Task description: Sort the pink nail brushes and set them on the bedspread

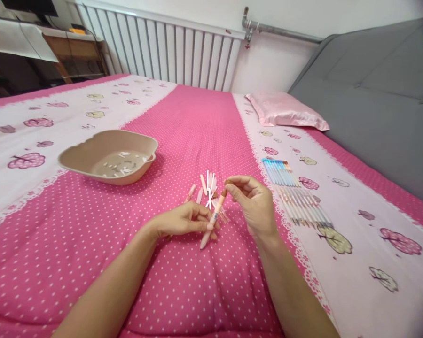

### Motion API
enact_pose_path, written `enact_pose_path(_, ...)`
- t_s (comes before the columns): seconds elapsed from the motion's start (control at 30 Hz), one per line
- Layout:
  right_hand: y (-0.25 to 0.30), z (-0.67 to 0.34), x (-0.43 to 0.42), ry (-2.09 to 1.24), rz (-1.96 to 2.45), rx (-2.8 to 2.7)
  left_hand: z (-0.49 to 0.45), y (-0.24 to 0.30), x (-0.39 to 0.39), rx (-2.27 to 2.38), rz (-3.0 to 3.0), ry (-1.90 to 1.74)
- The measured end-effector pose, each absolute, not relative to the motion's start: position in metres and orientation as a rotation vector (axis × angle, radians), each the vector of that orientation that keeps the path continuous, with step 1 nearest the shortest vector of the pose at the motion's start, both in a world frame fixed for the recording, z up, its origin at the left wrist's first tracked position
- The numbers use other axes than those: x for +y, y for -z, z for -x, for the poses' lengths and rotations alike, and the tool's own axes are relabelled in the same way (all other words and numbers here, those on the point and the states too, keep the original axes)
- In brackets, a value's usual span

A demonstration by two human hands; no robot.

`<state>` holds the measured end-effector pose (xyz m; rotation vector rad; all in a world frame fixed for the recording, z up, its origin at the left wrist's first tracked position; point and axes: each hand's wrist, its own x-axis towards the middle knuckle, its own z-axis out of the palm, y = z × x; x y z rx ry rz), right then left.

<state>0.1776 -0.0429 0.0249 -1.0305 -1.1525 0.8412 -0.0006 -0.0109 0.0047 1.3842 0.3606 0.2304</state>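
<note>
My left hand (188, 219) is closed on the lower barrel of a pen (217, 209), thumb on top. The pen is tilted, its pale pink tip pointing down towards me, with a peach upper barrel and a brown top end. At that top end my right hand (255, 202) pinches a small brown piece (227, 182); whether it is joined to the pen cannot be made out. Just beyond my hands lie loose pen parts: white refills (208, 188), a peach barrel (203, 184), pink barrels (199, 195) and clear pieces (223, 213), partly hidden by my fingers.
A beige basin (105, 141) with small white pieces inside stands at the left. On the right, blue pens (282, 172) and pale pens (305, 206) lie in rows. Farther back are a pink pillow (285, 110), a grey headboard (377, 80) and a white radiator (162, 47).
</note>
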Motion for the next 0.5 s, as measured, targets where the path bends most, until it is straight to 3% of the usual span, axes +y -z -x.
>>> enact_pose_path(0.5, -0.0252, -0.1752, -0.0446, -0.855, 1.04, -1.226, 0.0022, -0.0029, -0.01, 0.375, -1.377, -0.241)
